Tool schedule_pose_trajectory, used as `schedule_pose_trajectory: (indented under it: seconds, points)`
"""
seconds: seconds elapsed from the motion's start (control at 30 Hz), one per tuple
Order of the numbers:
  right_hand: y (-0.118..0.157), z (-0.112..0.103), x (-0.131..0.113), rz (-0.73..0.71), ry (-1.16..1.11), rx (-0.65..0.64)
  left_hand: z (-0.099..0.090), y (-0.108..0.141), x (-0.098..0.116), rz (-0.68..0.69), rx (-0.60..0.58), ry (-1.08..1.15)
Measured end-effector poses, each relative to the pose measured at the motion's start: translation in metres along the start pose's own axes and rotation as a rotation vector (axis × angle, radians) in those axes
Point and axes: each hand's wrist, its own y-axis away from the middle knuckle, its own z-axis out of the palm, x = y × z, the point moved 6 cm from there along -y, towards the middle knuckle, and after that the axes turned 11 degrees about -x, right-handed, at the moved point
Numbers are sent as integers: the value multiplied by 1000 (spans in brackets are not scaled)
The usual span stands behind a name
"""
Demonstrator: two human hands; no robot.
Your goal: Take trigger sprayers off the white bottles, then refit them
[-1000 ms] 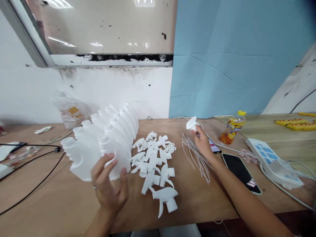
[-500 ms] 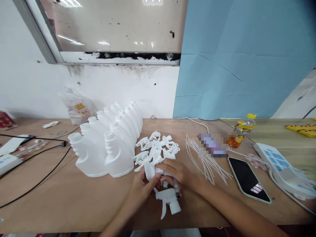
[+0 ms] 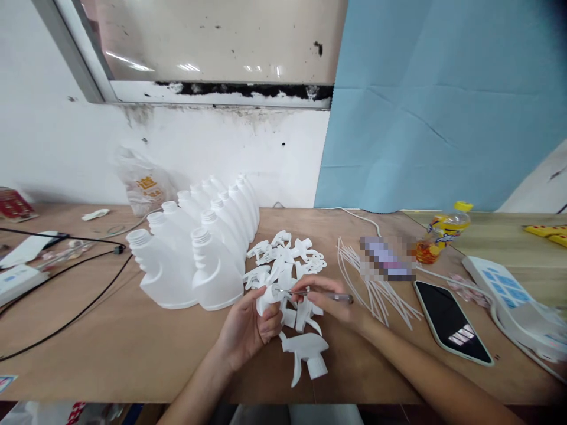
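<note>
My left hand (image 3: 250,324) is wrapped round a white spray head (image 3: 267,300), its round opening turned to the right. My right hand (image 3: 325,298) pinches a thin screwdriver (image 3: 341,297) with a clear handle, and its metal tip reaches the opening of that spray head. Just below the hands, one white trigger sprayer (image 3: 305,351) lies on the table. Behind them is a loose pile of white trigger sprayers (image 3: 283,254), partly covered by my fingers. Rows of white bottles without caps (image 3: 217,274) stand upright to the left of the pile.
Thin white tubes (image 3: 376,283) lie right of the pile, near a blurred-out device and a phone (image 3: 452,321). Farther right are a drink bottle (image 3: 443,233) and a white power strip (image 3: 509,295). Black cables (image 3: 80,319) and a plastic bag (image 3: 144,183) are at the left.
My hands have moved apart, and the screwdriver now points left into the spray head's opening. More white sprayers show beneath my right hand. The whole view has shifted slightly.
</note>
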Motion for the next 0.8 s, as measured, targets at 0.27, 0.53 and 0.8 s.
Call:
schedule_pose_trajectory:
  seconds: [0.27, 0.53, 0.8]
  points:
    - [4, 16, -22, -340, 677, -198, -9, 1, -6, -156, -25, -140]
    - [6, 2, 0, 2, -210, -91, -10, 5, -19, -336, -17, -185]
    - [2, 22, 8, 4, -450, -158, -8, 6, -15, -313, -62, -16]
